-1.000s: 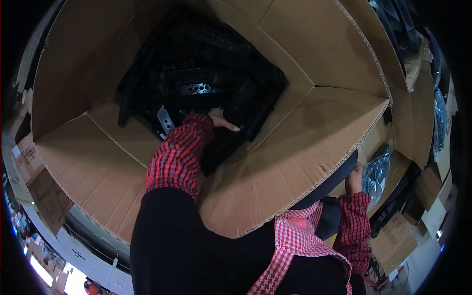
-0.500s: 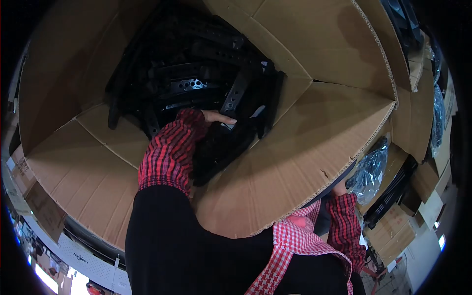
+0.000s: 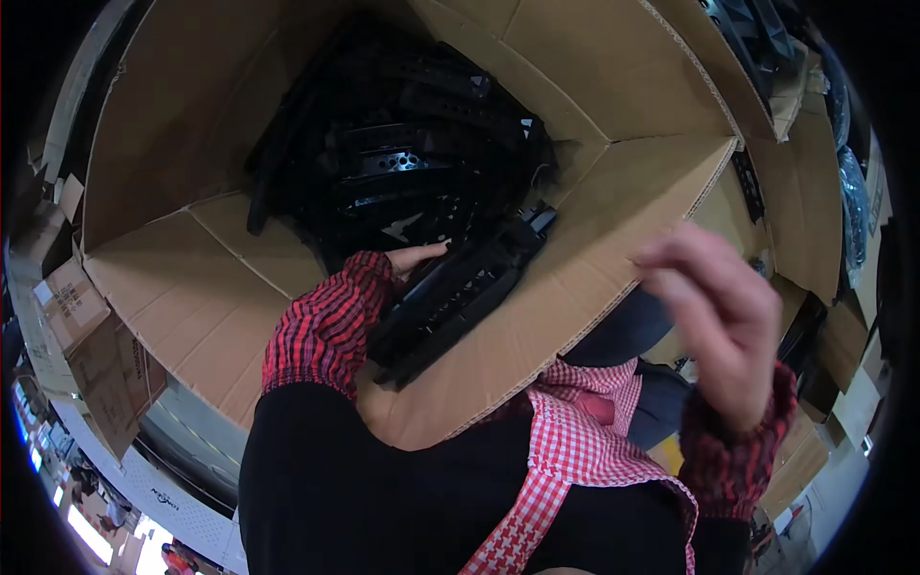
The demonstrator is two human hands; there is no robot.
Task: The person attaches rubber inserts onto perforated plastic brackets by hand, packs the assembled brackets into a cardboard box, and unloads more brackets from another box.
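My left hand (image 3: pixel 414 259) reaches into a large cardboard box (image 3: pixel 613 216) and grips a long black part (image 3: pixel 465 297) with slots and holes along it. The thumb shows on the near end; the other fingers are hidden by the part. This part lies tilted along the right inner wall of the box. My right hand (image 3: pixel 719 321), blurred by motion, is raised outside the box's right edge, its fingers loosely bent and apart, with nothing seen in them. Deeper in the box lies a pile of black perforated parts (image 3: pixel 393 163).
Smaller cardboard boxes (image 3: pixel 72 297) stand outside on the left. To the right are more cardboard, clear plastic wrapping (image 3: pixel 851 211) and dark parts (image 3: pixel 752 38). The big box's near wall rises close to my body, by a red checked apron (image 3: pixel 585 441).
My left hand has raised and turned the black part against the right wall of the box. My right hand has come up from beside the box's outer edge.
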